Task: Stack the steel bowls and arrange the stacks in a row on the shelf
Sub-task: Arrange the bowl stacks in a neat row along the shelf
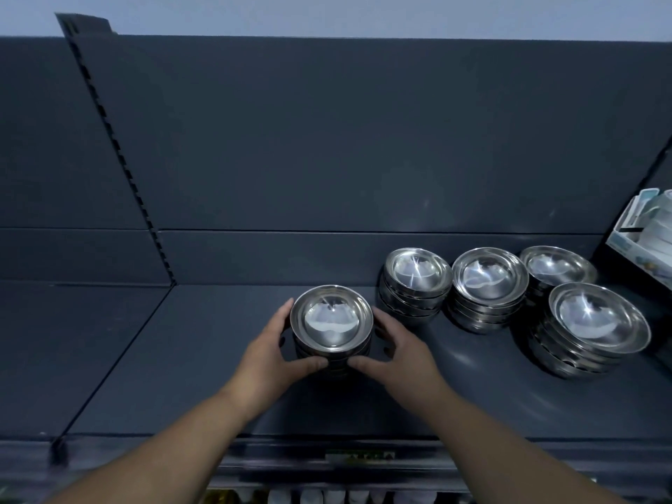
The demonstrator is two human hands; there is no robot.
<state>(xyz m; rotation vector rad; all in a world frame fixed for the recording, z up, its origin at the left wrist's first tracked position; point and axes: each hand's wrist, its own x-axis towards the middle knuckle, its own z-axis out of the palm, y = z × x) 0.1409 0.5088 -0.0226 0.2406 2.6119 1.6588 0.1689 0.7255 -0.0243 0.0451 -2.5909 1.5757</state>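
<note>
Your left hand [271, 349] and right hand [400, 352] both cup the stack of steel bowls [331, 321], thumbs curled round its near side. It sits mid-way along the shelf [218, 376], apart from the other stacks [489, 285] toward the right edge. Squeeze unevenly and the slick nested bowls may skew; push right too fast and you may knock the nearest stack [416, 276].

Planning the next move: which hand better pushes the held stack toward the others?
Probably the left hand: it grips the held stack's outer side; the right hand lies toward the other stacks.
</note>
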